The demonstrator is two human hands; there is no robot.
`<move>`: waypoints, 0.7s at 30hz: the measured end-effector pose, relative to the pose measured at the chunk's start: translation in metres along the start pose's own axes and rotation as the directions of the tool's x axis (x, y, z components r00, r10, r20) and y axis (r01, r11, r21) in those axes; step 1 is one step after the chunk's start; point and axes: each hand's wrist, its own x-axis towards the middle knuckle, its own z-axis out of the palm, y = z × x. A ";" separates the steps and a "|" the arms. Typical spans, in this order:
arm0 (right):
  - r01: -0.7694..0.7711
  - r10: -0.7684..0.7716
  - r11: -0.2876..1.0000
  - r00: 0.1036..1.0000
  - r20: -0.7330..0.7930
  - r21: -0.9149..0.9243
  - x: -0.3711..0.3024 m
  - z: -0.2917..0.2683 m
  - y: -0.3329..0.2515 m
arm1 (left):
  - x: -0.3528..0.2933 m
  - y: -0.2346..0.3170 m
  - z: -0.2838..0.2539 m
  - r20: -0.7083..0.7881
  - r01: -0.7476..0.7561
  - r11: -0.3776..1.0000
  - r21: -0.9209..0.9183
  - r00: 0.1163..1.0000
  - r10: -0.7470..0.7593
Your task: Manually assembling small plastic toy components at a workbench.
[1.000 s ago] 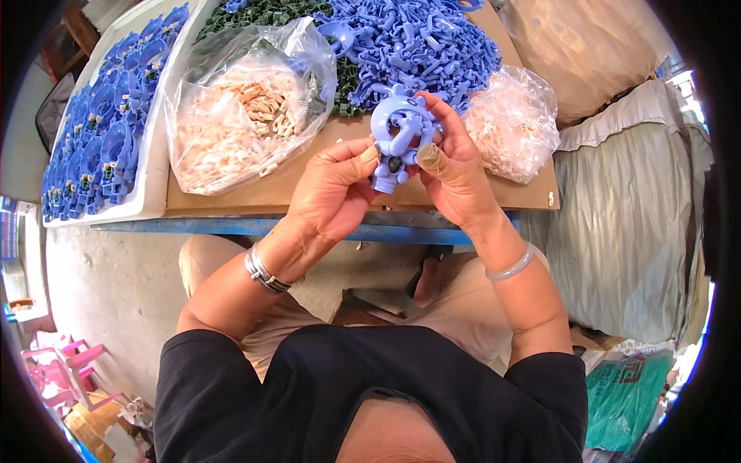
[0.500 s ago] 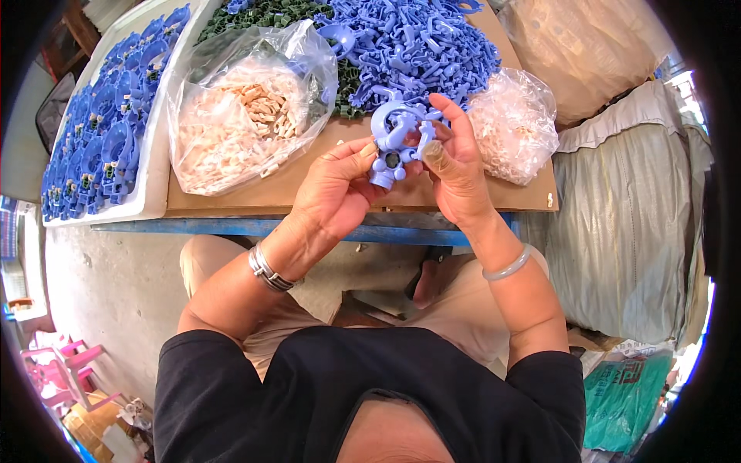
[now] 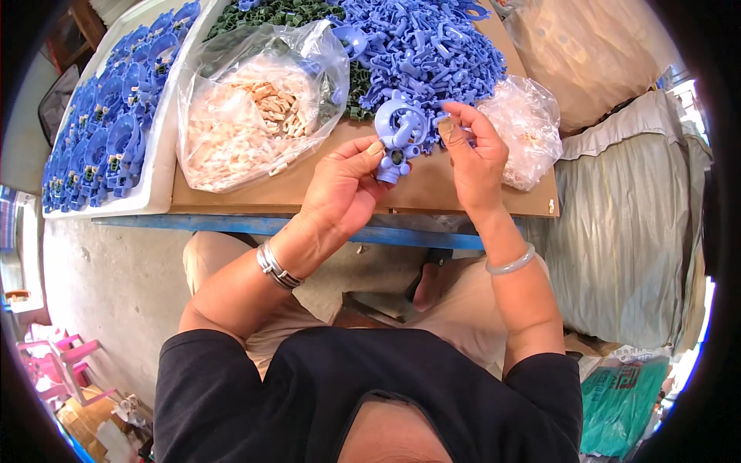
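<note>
My left hand [image 3: 347,181] pinches a blue plastic toy part [image 3: 400,137] between thumb and fingers, above the near edge of the cardboard. The part has an upright ring, a rounded body across it and a dark round insert lower down. Just to its right, apart from it, is my right hand [image 3: 480,158], fingers curled and thumb close to the index fingertip. A bit of blue shows by those tips, but whether it is held I cannot make out. Behind both hands lies a heap of blue plastic pieces [image 3: 432,54].
A clear bag of cream-coloured small pieces [image 3: 231,147] stands left of the hands, and a smaller bag [image 3: 529,135] right. Dark green parts [image 3: 266,19] lie behind. At far left, a white foam tray [image 3: 160,181] holds rows of blue assemblies. Large sacks [image 3: 617,224] stand right.
My right hand has drawn off the blue part, a little to the right. My left hand has shifted slightly right with the part, whose ring now faces up more plainly.
</note>
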 end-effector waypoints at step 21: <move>0.149 -0.034 0.914 0.955 0.294 -0.378 -0.007 0.002 -0.022 | -0.002 -0.009 -0.002 0.136 -0.163 0.942 0.294 0.982 0.128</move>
